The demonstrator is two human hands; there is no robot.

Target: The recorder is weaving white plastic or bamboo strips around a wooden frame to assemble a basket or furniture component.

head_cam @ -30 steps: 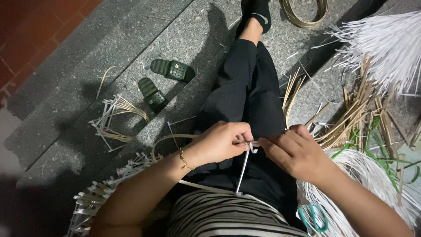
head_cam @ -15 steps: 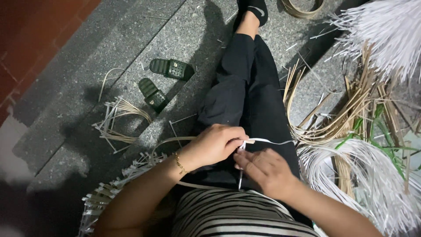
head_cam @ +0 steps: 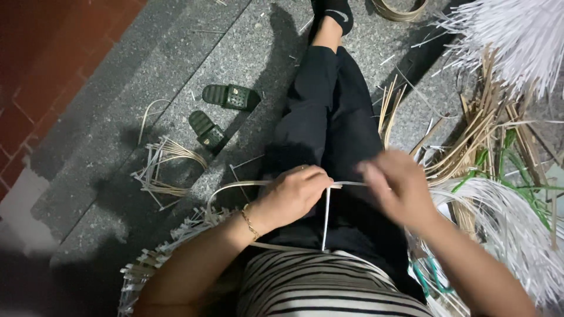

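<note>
Right hand (head_cam: 396, 185) has swung back up, blurred, now pinching the pale strip (head_cam: 346, 184) over my lap; left hand (head_cam: 294, 196) stays clamped on its crossing. Weave step continuing.

Our single head view, steeply downward and close over our lap (head_cam: 329, 141) and stone floor (head_cam: 147, 76).

Grey stone floor (head_cam: 117, 135): dark sandals (head_cam: 220, 111), loose strips (head_cam: 164, 170), white strip bundles (head_cam: 517, 35).
</note>
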